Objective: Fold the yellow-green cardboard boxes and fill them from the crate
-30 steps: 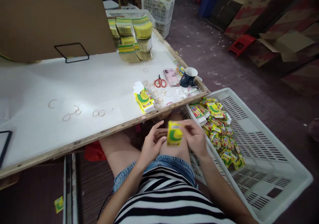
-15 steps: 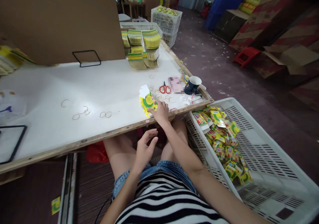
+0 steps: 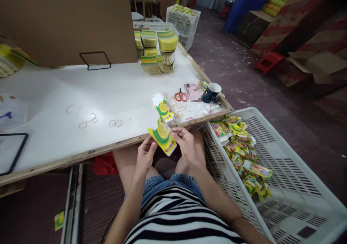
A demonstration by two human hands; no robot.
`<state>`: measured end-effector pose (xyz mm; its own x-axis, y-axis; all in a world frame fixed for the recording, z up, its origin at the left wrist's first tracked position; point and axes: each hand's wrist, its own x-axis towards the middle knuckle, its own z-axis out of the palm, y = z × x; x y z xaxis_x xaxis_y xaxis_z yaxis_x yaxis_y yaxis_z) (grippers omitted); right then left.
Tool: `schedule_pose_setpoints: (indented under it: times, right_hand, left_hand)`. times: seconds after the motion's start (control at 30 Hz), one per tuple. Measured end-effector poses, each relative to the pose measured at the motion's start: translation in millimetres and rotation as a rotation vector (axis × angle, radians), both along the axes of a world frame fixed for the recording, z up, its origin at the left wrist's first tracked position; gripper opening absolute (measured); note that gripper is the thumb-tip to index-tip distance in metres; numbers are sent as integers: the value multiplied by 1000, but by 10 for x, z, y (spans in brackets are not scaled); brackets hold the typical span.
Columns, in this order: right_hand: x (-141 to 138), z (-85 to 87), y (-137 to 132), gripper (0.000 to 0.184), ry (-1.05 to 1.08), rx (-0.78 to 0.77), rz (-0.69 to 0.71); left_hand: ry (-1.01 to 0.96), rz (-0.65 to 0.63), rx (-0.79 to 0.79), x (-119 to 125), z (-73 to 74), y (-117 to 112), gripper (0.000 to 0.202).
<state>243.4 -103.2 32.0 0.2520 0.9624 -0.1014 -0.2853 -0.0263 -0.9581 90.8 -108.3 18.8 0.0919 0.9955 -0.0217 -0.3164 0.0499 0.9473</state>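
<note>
Between my two hands, over my lap at the table's front edge, is a yellow-and-green printed carton point(image 3: 163, 137), tilted and apparently flat. My left hand point(image 3: 145, 153) pinches its left side, while my right hand point(image 3: 187, 144) grips the right edge with thumb and fingers. Just beyond it, a small pile of similar cartons point(image 3: 164, 109) with white flaps lies on the white table point(image 3: 130, 95). To my right, a white plastic crate point(image 3: 292, 153) holds many yellow-and-green cartons point(image 3: 240, 142).
Rubber bands point(image 3: 177, 106), red-handled scissors point(image 3: 180, 95) and a dark mug point(image 3: 211, 92) sit at the table's right end. Bundled yellow cartons point(image 3: 157, 52) stand farther back. A large brown board point(image 3: 67, 23) rises behind the black wire frame point(image 3: 95, 60).
My right hand has drawn a carton off the pile towards me. My left hand has risen and closed on its other side. A carton in the crate lies differently.
</note>
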Motion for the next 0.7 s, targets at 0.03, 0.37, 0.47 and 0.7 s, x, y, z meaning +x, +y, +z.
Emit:
schedule_pose_setpoints:
  times: [0.03,0.37,0.47,0.7]
  right_hand:
    - [-8,-21,-105,26,69,-48,7]
    - [42,-32,-379,31,85,-132,80]
    - [15,-49,-407,28,13,-124,111]
    - [10,-145,-444,20,-375,-37,-49]
  left_hand:
    - [-27,-56,-5,-3,-4,12,54]
    - [-159,-221,-90,189,-32,-36,47]
    - [-116,-105,-125,217,-70,-28,39]
    - [116,15,-12,245,27,-92,68]
